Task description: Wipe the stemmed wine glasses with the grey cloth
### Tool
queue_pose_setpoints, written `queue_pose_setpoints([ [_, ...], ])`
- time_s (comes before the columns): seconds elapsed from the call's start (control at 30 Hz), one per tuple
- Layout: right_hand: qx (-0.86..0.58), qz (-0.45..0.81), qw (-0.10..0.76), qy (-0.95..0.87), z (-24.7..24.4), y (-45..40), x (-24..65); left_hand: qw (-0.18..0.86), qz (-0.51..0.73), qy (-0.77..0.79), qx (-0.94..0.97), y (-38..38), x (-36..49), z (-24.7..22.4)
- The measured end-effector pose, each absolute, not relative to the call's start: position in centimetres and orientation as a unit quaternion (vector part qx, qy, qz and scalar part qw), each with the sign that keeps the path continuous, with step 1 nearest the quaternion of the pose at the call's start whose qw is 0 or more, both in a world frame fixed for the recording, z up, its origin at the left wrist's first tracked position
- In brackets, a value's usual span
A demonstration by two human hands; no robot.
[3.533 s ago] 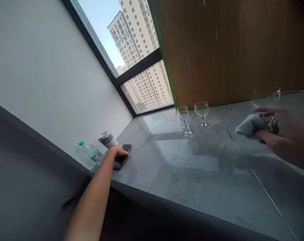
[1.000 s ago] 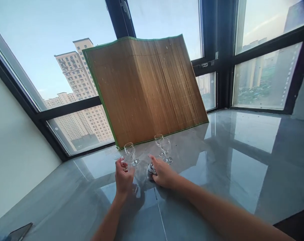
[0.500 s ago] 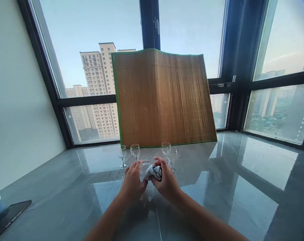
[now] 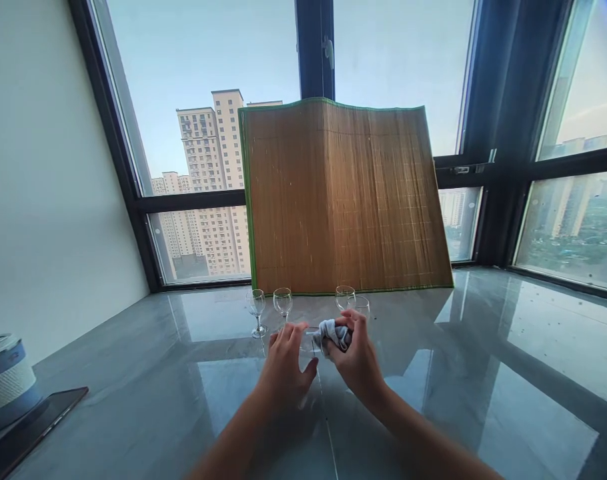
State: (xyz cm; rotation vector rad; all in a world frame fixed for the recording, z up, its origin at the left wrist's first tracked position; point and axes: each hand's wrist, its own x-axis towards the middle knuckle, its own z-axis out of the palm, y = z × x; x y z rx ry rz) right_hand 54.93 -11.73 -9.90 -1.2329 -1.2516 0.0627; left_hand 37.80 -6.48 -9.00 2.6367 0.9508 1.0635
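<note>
Grey counter (image 4: pixel 483 373) | left hand (image 4: pixel 283 367) grips glass (image 4: pixel 309 341) | right hand (image 4: pixel 356 357) clutches cloth (image 4: pixel 333 331)

Both hands (image 4: pixel 319 363) raised together, fingers seemingly curled closed

High-rise flat: window ledge (image 4: pixel 483 347), towers (image 4: pixel 208 180)
</note>
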Motion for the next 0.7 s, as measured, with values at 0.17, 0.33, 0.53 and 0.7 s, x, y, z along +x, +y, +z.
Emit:
queue_pose_setpoints([
  [0.17, -0.553, 0.112, 0.599, -0.568, -9.5, -12.5, 54.4, 0.058, 0.369, 0.34, 0.863, -6.0, 37.8, -9.3],
  [0.33, -0.474, 0.193, 0.588, -0.627, -8.7, -13.2, 54.5, 0.063, 0.37, 0.355, 0.856, -5.1, 37.6, -9.8],
  [0.53, -0.439, 0.265, 0.55, -0.659, -8.7, -13.4, 54.7, 0.03, 0.361, 0.355, 0.862, -4.3, 36.9, -9.8],
  [0.7, -0.396, 0.333, 0.548, -0.657, -8.5, -13.7, 54.5, 0.042, 0.328, 0.334, 0.882, -4.5, 37.1, -9.8],
])
